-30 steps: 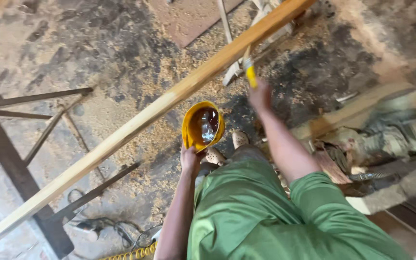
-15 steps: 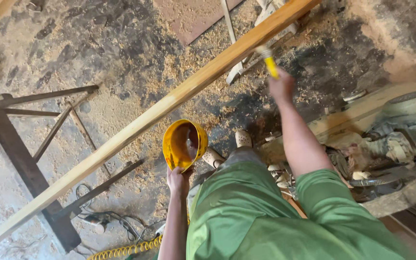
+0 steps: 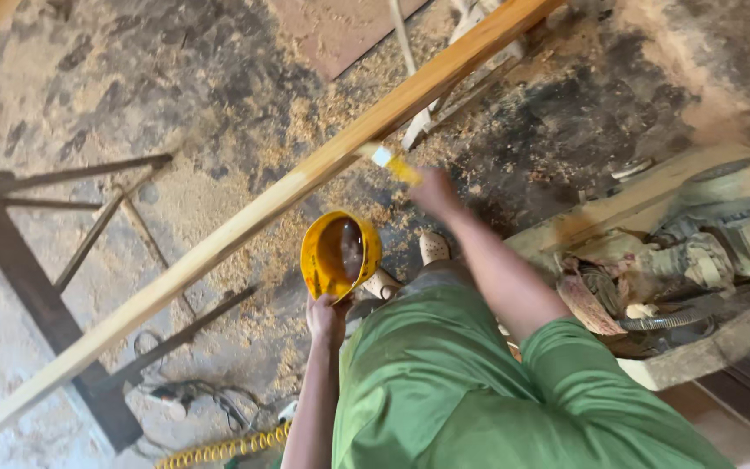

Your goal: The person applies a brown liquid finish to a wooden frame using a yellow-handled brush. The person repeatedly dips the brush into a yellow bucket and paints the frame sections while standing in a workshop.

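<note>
**A:** What fills my view, biggest thing first?

**B:** The floor (image 3: 219,78), grey and strewn with sawdust. Across it runs the long plank (image 3: 245,221), slanting from lower left to upper right and resting on a dark metal stand (image 3: 36,304), so its face sits up within arm's reach.

**A:** And off to the right?

**B:** A cluttered bench (image 3: 679,234) with rags and machine parts, too jumbled for me to sort out.

**A:** What am I holding?

**B:** My left hand (image 3: 327,320) is clenched around the bottom of a yellow tub (image 3: 338,256), just below the plank. The tub is tipped so its mouth faces me, I judge to keep the dark liquid inside close to the brush.

**A:** The right hand?

**B:** My right hand (image 3: 436,191) grasps the yellow handle of a brush (image 3: 392,163). Its fingers are blurred, but they are closed on the handle. The bristle end touches the plank's near edge, where the wood looks darker and wetter than the pale stretch toward the lower left.

**A:** Anything smaller?

**B:** A coiled yellow hose (image 3: 219,450) on the floor by my left elbow.
</note>
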